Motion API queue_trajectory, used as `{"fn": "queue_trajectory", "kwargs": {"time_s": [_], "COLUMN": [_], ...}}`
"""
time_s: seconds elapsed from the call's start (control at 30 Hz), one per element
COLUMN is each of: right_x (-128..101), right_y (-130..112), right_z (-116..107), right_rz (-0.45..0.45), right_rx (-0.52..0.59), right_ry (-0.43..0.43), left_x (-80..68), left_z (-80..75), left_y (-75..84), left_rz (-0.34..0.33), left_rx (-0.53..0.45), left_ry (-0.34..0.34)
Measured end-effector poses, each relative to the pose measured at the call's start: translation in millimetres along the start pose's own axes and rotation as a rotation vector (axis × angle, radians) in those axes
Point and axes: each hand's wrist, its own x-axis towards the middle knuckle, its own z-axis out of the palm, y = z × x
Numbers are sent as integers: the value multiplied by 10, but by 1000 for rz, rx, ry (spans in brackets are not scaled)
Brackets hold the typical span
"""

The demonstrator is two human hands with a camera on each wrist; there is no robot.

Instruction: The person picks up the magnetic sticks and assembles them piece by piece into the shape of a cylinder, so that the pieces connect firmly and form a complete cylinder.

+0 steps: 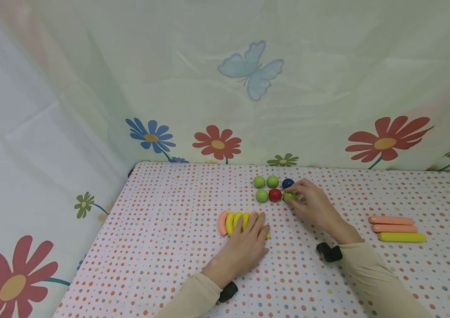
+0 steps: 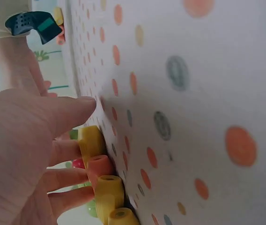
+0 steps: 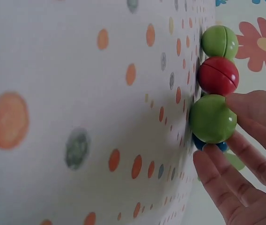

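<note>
My right hand [image 1: 316, 207] has its thumb and fingers around a glossy green ball [image 3: 211, 119], which sits at the right end of the front row of balls. Beside that ball is a red ball [image 1: 275, 195], then another green ball [image 1: 262, 195]. A dark blue ball [image 1: 287, 183] stands behind, partly covered by the fingers. Nearer to me, my left hand [image 1: 246, 247] lies with extended fingers over a side-by-side row of curved pieces, yellow [image 1: 230, 223] and pink [image 1: 223, 223]. In the left wrist view, its fingertips meet the yellow piece [image 2: 91, 143] and pink piece [image 2: 100, 168].
Two more green balls [image 1: 266, 181] make up the back row. On the right of the dotted tablecloth [image 1: 161, 247] lie two straight pink sticks [image 1: 394, 228] and a yellow stick [image 1: 402, 237]. A flower-print curtain [image 1: 312, 110] hangs along the table's far edge.
</note>
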Motion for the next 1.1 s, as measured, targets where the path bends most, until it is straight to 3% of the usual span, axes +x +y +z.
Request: {"fn": "queue_trajectory", "kwargs": {"time_s": [0.4,0.63,0.9,1.1], "right_x": [-35,-62,-90,-77], "right_y": [8,6,55,80], "right_z": [-28,-51,-83,-94], "right_rz": [79,105,84,63], "right_rx": [36,46,48,59], "right_ry": [-28,-63,-65,-56], "left_x": [-24,-100,-222,-225], "left_z": [-12,44,98,87], "left_y": [-69,-177,-369,-400], "left_rz": [7,-14,-32,-57], "left_rx": [-75,-141,-283,-383], "left_ry": [-84,-74,-85,-17]}}
